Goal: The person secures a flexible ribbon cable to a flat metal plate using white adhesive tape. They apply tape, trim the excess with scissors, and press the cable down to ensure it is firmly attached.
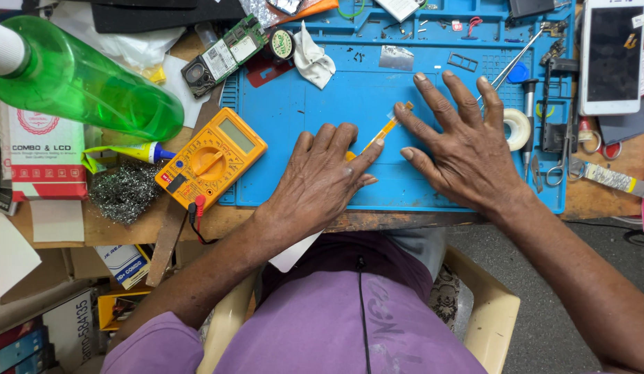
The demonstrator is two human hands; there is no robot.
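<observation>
Both hands lie palm-down on the blue mat [315,104] at the near edge of the desk [599,201]. The left hand [320,181] is flat, grip released, its fingertips touching the lower end of a thin yellow strip [384,130]. The right hand [467,142] is spread open, grip also released, its forefinger pressing the strip's upper end. The strip lies slanted on the middle of the mat between the two hands.

Judgement: the strip is being pinned flat, not lifted; any further handling would call for a fine fingertip pinch, since it lies flush.

Surface: a yellow meter [211,158] sits at the mat's left edge, a green bottle [86,83] at the far left corner, a tape roll [519,128] and white phone [611,55] toward the right. The desk is crowded; boxes stand on the floor at left.
</observation>
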